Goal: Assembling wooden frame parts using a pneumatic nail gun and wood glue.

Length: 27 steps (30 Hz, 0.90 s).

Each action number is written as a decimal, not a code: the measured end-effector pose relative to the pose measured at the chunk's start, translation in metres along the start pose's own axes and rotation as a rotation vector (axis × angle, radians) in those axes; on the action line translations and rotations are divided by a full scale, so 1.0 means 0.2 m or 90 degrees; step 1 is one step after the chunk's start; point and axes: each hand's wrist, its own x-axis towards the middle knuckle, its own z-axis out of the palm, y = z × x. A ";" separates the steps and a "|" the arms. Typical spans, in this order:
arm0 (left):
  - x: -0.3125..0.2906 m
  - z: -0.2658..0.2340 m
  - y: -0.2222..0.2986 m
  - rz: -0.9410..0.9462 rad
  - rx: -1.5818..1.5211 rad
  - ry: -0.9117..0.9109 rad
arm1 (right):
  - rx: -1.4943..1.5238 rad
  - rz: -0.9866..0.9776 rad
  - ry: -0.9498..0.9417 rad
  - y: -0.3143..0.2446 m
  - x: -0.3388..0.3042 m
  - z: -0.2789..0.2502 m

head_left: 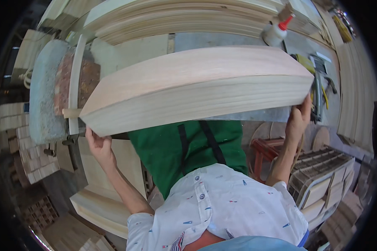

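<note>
A long pale wooden piece (pixel 197 98), with angled ends and two wide faces meeting along an edge, spans the space in front of me above the workbench's near edge. My left hand (pixel 99 146) grips its lower left corner, fingers mostly behind or under it. At the opposite end my right hand (pixel 298 119) holds the right corner, thumb and fingers around the edge. The piece's left end tilts lower than its right. Its far side and underside are hidden from me.
Stacked boards (pixel 184 21) run along the back of the bench. A white glue bottle (pixel 275 35) with a red cap stands at the back right, near a hammer (pixel 331 85). Stone-like blocks (pixel 50 92) lie left. A plastic crate (pixel 322 180) holding wood pieces stands lower right.
</note>
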 end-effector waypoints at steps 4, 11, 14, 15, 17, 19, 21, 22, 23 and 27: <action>-0.06 0.05 -0.08 0.150 0.261 0.185 | -0.195 -0.065 0.055 0.01 -0.03 0.09; 0.20 0.19 0.21 0.398 0.449 0.261 | -0.765 -0.410 0.025 -0.03 0.21 0.02; 0.27 0.19 0.23 0.484 0.379 0.232 | -0.704 -0.494 -0.138 -0.26 0.17 0.25; 0.30 0.23 0.23 0.509 0.384 0.216 | -0.692 -0.537 -0.204 -0.34 0.16 0.28; 0.31 0.30 0.28 0.585 0.305 0.246 | -0.678 -0.670 -0.266 -0.31 0.28 0.31; 0.32 0.34 0.38 0.624 0.251 0.285 | -0.614 -0.829 -0.306 -0.38 0.42 0.39; 0.38 0.43 0.44 0.651 0.240 0.381 | -0.565 -0.907 -0.344 -0.35 0.58 0.39; 0.46 0.49 0.48 0.652 0.248 0.437 | -0.625 -0.814 -0.357 -0.31 0.69 0.38; 0.56 0.57 0.49 0.621 0.216 0.424 | -0.685 -0.722 -0.361 -0.29 0.81 0.37; 0.30 0.36 0.64 0.665 0.190 0.499 | -0.530 -0.535 -0.312 -0.39 0.91 0.52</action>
